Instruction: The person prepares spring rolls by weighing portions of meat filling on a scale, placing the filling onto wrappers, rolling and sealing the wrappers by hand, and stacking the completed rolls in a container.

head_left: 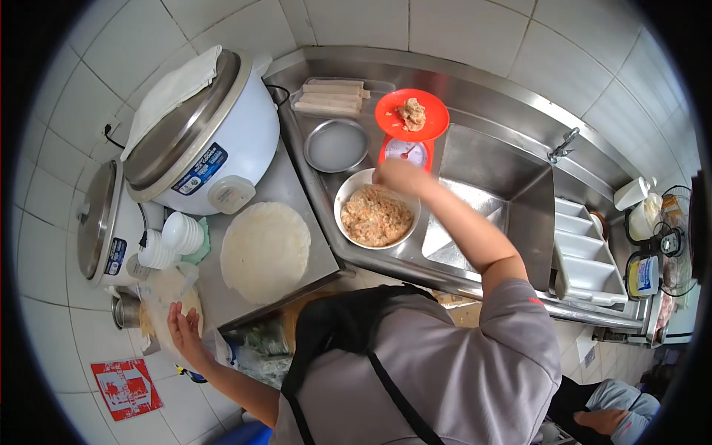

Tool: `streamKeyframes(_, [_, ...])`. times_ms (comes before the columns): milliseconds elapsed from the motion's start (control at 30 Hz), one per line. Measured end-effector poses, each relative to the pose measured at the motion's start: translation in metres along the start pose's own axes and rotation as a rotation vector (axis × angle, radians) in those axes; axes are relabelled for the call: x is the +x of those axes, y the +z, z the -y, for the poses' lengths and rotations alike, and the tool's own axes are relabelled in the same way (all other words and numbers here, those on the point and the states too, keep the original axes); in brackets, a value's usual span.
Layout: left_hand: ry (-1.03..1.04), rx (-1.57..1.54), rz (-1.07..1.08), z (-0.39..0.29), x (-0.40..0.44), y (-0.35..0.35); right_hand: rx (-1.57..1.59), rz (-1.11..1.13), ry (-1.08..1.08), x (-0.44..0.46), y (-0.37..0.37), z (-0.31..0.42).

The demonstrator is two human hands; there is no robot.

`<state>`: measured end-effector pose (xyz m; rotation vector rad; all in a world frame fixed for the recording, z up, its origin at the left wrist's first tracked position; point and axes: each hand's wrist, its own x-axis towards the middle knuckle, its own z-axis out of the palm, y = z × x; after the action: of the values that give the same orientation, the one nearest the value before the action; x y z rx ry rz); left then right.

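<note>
A white bowl [343, 226] of minced filling stands on the steel counter. My right hand [399, 176] is over the bowl's upper right rim, blurred, its fingers and anything in them hidden. Behind it is a scale [417, 150] with a red pan [387, 111] bearing a lump of filling [412, 116]. My left hand [185, 331] has its fingers apart, beside a clear plastic bag [167, 297] with pale wrappers at the lower left. Round pale wrappers [265, 252] lie stacked on the left counter. A round metal dish [336, 145] and a tray of rolls [330, 98] are behind the bowl.
Two large cookers [245, 133] stand at the left, with stacked white cups [182, 233] in front. Right of the scale is a steel sink [519, 222] with a tap [564, 146]. Farther right are a white divided tray [589, 256] and another person's arm [601, 421] at lower right.
</note>
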<state>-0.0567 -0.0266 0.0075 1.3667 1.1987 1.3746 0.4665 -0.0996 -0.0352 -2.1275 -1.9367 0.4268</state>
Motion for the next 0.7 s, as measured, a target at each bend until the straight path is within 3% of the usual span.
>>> streamKeyframes(67, [0.007, 0.007, 0.010, -0.001, 0.003, 0.006, -0.132, 0.060, 0.037, -0.004, 0.041, 0.010])
streamKeyframes(200, [0.018, 0.005, 0.050, -0.001, 0.006, 0.011, -0.003, 0.071, 0.097, -0.020, 0.059, 0.022])
streamKeyframes(467, [0.028, 0.013, 0.059, -0.006, 0.014, 0.033, -0.210, -0.168, -0.030, -0.046, 0.079, 0.025])
streamKeyframes(700, [0.040, 0.017, 0.069, -0.009, 0.017, 0.029, -0.143, -0.246, -0.010, -0.051, 0.077, 0.016])
